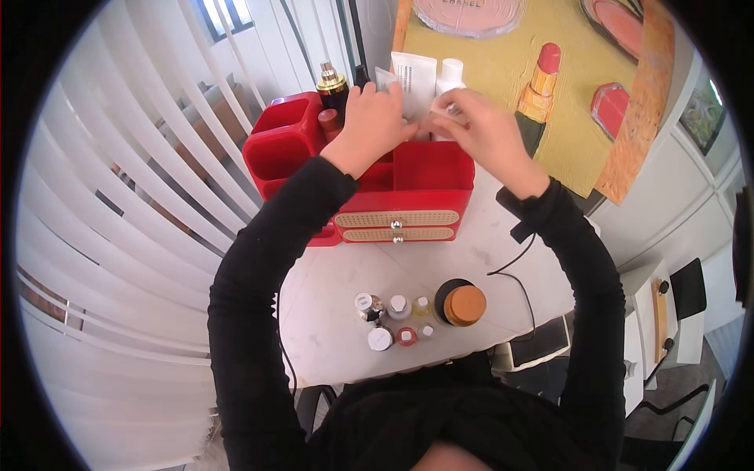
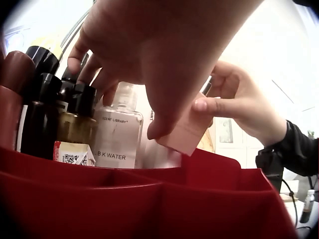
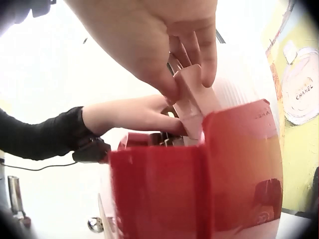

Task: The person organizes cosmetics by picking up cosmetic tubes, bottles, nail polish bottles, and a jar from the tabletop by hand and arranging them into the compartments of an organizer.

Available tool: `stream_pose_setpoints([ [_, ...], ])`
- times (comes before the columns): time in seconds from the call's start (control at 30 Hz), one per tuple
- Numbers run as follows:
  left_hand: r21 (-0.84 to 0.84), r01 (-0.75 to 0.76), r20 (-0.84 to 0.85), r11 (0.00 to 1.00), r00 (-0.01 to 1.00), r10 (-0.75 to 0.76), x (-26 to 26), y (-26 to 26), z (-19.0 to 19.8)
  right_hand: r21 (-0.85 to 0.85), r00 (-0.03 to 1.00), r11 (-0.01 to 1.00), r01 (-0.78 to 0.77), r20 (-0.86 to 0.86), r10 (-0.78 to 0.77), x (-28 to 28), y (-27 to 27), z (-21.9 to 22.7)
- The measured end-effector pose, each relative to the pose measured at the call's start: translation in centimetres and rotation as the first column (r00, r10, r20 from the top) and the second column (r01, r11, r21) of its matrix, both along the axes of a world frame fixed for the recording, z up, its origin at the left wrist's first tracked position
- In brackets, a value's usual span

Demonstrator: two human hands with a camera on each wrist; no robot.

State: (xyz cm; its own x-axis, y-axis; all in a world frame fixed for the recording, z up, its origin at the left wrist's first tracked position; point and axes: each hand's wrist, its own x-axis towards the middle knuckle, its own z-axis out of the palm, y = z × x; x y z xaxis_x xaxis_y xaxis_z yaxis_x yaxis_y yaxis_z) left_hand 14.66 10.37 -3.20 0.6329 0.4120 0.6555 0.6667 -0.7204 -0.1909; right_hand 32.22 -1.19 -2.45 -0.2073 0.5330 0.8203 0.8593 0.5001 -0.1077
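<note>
My right hand [image 1: 488, 132] pinches a pale pink flat-sided bottle [image 2: 185, 130] between thumb and fingers, over the back right part of a red organizer [image 1: 433, 168]. In the left wrist view the bottle tilts, its dark narrow end up by the fingers. My left hand [image 1: 369, 119] arches over the back row, fingers spread and lightly bent behind the bottles, thumb tip right at the pink bottle's lower edge. Below its palm stand a clear pump bottle [image 2: 117, 135] and an amber bottle with a black cap [image 2: 77, 127].
A white tube [image 1: 415, 77] and a white bottle [image 1: 451, 72] stand behind the organizer. Several small bottles [image 1: 398, 308] and a jar with an orange-brown lid [image 1: 465, 304] sit at the table's front. A painted canvas [image 1: 487, 67] leans behind; blinds [image 1: 133, 235] hang left.
</note>
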Motion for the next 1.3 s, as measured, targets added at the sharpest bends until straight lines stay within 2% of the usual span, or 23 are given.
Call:
stream_pose_setpoints([
  [0.03,0.022,0.032,-0.013,0.999,0.999,-0.032,0.1,0.0,0.1,-0.012,0.997,1.000,-0.025,-0.076,0.024,0.3,-0.1,0.1],
  [0.17,0.028,0.104,-0.033,0.994,0.994,-0.103,0.2,-0.4,0.7,-0.005,0.996,1.000,-0.028,-0.088,0.027,1.1,-1.0,0.2],
  [0.27,0.082,0.037,0.030,0.996,0.999,-0.039,0.8,-1.0,0.4,0.023,0.996,0.999,-0.034,-0.084,0.036,1.2,-1.2,-0.1],
  [0.33,0.119,-0.008,-0.045,0.993,0.999,0.013,1.1,-1.0,0.4,0.029,0.993,0.999,-0.044,-0.112,0.047,1.2,-0.9,-0.3],
  [0.47,0.082,0.013,-0.074,0.997,0.997,-0.007,1.0,-0.1,0.7,0.078,0.995,0.997,-0.025,-0.099,0.033,1.2,-1.2,-0.1],
  [0.57,0.007,0.063,0.017,0.998,0.998,-0.063,0.2,0.4,1.4,0.042,0.988,0.998,-0.045,-0.145,0.051,1.4,-1.7,0.2],
  [0.63,-0.111,0.194,0.071,0.975,0.980,-0.187,-0.8,0.8,2.2,0.077,0.989,0.995,-0.057,-0.135,0.067,1.5,-1.5,0.1],
  [0.73,-0.163,0.257,0.140,0.953,0.962,-0.235,-1.8,0.9,2.4,0.048,0.986,0.997,-0.066,-0.148,0.072,1.2,-1.4,0.2],
  [0.87,-0.096,0.318,0.083,0.943,0.947,-0.311,-1.7,1.3,2.2,0.030,0.981,0.997,-0.075,-0.174,0.079,0.5,-1.0,0.1],
  [0.93,-0.118,0.380,0.015,0.917,0.925,-0.381,-2.1,1.8,2.4,-0.003,0.985,0.997,-0.077,-0.156,0.076,0.1,-1.0,0.3],
  [1.03,-0.200,0.443,0.025,0.874,0.894,-0.447,-2.6,2.2,2.7,0.031,0.986,0.996,-0.083,-0.143,0.086,-0.3,-0.6,0.2],
  [1.13,-0.244,0.431,0.003,0.869,0.896,-0.444,-2.7,2.2,3.0,0.087,0.992,0.995,-0.055,-0.105,0.064,-0.9,0.5,0.3],
  [1.27,-0.203,0.481,-0.009,0.853,0.870,-0.492,-2.9,2.5,2.9,0.089,0.999,0.996,-0.027,-0.029,0.030,-1.2,2.0,0.1],
  [1.3,-0.205,0.498,0.002,0.843,0.861,-0.508,-2.9,2.6,2.7,0.011,0.996,0.996,-0.087,-0.033,0.088,-0.8,2.4,-0.3],
])
